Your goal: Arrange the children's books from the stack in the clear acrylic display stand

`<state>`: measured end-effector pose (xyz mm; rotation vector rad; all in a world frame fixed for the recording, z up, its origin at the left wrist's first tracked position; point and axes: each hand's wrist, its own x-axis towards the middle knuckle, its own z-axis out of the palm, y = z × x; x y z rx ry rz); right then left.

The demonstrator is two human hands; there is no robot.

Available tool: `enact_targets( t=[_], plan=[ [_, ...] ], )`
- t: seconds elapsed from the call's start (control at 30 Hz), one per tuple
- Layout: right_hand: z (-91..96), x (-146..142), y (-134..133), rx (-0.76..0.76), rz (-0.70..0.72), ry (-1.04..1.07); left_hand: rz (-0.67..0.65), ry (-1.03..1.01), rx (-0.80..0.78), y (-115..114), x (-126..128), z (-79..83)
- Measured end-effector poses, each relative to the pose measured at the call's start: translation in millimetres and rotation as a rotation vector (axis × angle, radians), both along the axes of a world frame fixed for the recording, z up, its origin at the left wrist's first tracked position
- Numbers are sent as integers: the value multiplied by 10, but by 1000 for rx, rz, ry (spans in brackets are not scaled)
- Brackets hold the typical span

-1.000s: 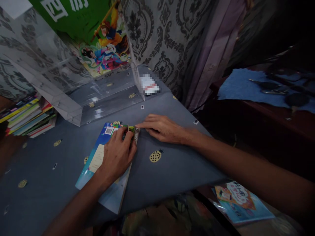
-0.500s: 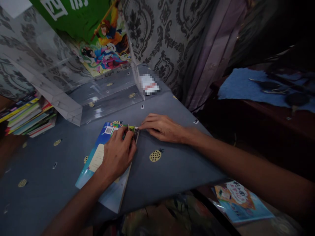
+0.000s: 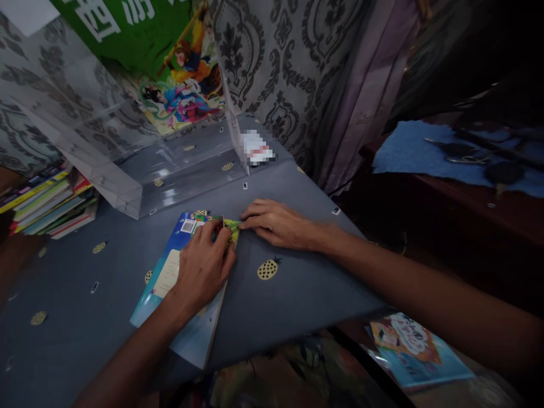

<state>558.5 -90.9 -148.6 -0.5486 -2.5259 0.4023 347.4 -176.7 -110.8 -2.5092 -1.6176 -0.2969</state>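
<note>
Though dim at the near right, make out one picture booklet in a clear sleeve, lying lower than the edge of the table. Count two bare forearms next, coming in from the near left and the near right over the grey-blue pineapple-print cloth. Find the left hand palm-down on one blue book lying flat near the table's middle. Note the straight wrist and the fingers curled tight, tips pinning the left end of one small folded paper to the book's far right corner; thumb hidden, so no telling its place. Find the right hand just right of that, low and flat on the cloth, fingers stretched out and pressed together, tips touching the paper's right point, closed around nothing. Compare with half a second back: both hands in nearly the same places, but the paper's pale raised flap now folded down, leaving only a flat green-and-yellow wedge between the two sets of fingertips. Farther off, see one clear plastic stand open toward the hands, with one green picture book propped upright inside against its back wall. Far left, count one stack of books lying flat, spines too thin and dim to number. Far right, well apart from the hands, note one blue cloth on a dark surface, with dark tools on it too dim to name. Behind everything, see patterned wallpaper and one mauve curtain.
</note>
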Motion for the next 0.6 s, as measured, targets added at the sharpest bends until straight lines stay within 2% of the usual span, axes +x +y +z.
enact_targets(
  t=[0.6],
  plan=[
    [33, 13, 3, -24, 2, -3, -37, 0, 63, 22, -13, -59]
  ],
)
